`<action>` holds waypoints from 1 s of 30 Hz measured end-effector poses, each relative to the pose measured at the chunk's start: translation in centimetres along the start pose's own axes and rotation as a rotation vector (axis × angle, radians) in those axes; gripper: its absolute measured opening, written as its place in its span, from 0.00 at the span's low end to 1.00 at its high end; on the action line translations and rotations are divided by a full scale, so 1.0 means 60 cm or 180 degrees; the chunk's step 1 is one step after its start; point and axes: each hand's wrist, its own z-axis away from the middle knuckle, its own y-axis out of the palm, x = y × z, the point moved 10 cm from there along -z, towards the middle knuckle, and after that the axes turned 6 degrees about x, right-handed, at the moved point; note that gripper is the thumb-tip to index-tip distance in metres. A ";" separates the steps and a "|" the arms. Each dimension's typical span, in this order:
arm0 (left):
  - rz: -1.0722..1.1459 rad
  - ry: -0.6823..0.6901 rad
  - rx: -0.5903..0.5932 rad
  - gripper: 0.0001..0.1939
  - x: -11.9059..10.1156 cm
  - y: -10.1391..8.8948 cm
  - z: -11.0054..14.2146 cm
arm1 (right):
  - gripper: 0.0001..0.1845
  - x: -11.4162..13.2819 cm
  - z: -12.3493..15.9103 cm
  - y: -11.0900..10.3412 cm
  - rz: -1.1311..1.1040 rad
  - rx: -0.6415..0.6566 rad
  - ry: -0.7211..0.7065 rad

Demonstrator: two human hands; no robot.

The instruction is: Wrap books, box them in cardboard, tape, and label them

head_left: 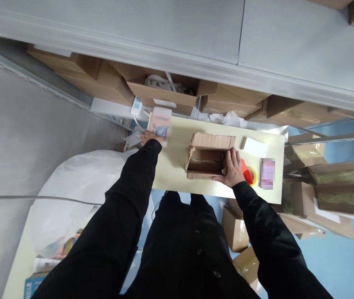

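An uncovered cardboard box (209,141) with ragged flaps stands on the cream table, and its inside shows bare brown walls. My right hand (232,169) grips its right end, the fingers over the wall and the thumb along the near side. At the table's left edge, my left hand (149,137) is closed at the lower left of a flat packet (160,120) with pinkish and blue print under clear wrapping. Part of that grip is hidden by the sleeve and blur. Just right of the box are an orange-red piece (245,171) and a yellow tape roll (252,176).
A white block (255,147) and a phone-like pink item (267,174), blurred out, lie on the table (177,166). Cardboard boxes (164,97) line the shelf behind, below a grey shelf edge (195,70). A big white bag (80,178) bulges at left; cartons (313,203) pile up at right.
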 end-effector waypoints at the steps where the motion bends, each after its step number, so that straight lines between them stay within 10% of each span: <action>1: -0.0009 -0.0340 -0.0313 0.36 0.019 -0.015 0.001 | 0.68 -0.001 0.000 -0.001 -0.0011 -0.0039 -0.0022; 3: -0.0115 -0.0837 -0.0839 0.39 0.047 -0.037 0.012 | 0.68 -0.002 0.000 0.000 -0.0026 -0.0087 -0.0062; 8: -0.0177 -0.0298 -0.0884 0.23 0.031 -0.045 0.033 | 0.69 -0.007 -0.004 0.007 -0.0079 -0.0091 -0.0105; 11: -0.0110 -0.0096 -0.1036 0.18 0.015 -0.101 0.076 | 0.68 -0.011 -0.007 0.012 -0.0193 -0.0143 -0.0112; 17: -0.0656 0.1596 -0.1455 0.12 -0.163 -0.228 0.236 | 0.68 -0.008 -0.016 0.015 -0.0614 -0.0308 -0.0157; 23: -0.1369 0.2344 -0.0122 0.12 -0.322 -0.027 0.345 | 0.78 -0.028 -0.012 0.002 -0.1413 -0.0602 -0.0074; 30: -0.1885 0.1606 0.0323 0.18 -0.289 0.132 0.333 | 0.80 -0.069 -0.008 0.011 -0.2213 -0.0694 0.0053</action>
